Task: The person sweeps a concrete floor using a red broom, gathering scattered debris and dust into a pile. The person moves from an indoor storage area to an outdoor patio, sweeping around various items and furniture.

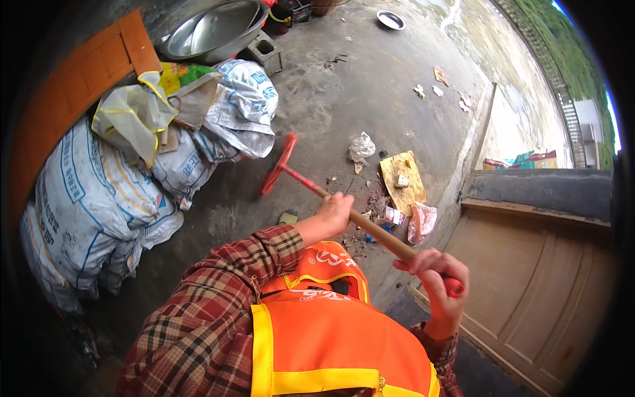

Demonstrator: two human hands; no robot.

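Both hands grip a long-handled floor tool with a wooden handle (375, 229) and a blurred red head (279, 164); its exact kind is unclear. My left hand (336, 214) is closed around the handle partway down. My right hand (441, 285) holds it near the red end cap (454, 287). The head is at the concrete floor, left of a litter pile. There lie a crumpled clear plastic bag (362, 148), a flattened yellowish sheet (397, 196) with a small pale piece (402, 180) on it, a pinkish plastic bag (421, 224), a small printed packet (394, 216) and dark crumbs.
Stuffed white woven sacks (94, 198) line the left, beside an orange-brown wooden panel (74, 84). Beyond are a large metal basin (213, 32) and a concrete block (265, 53). A wooden door (526, 288) stands close on the right. Paper scraps (437, 91) and a metal bowl (391, 20) lie farther off.
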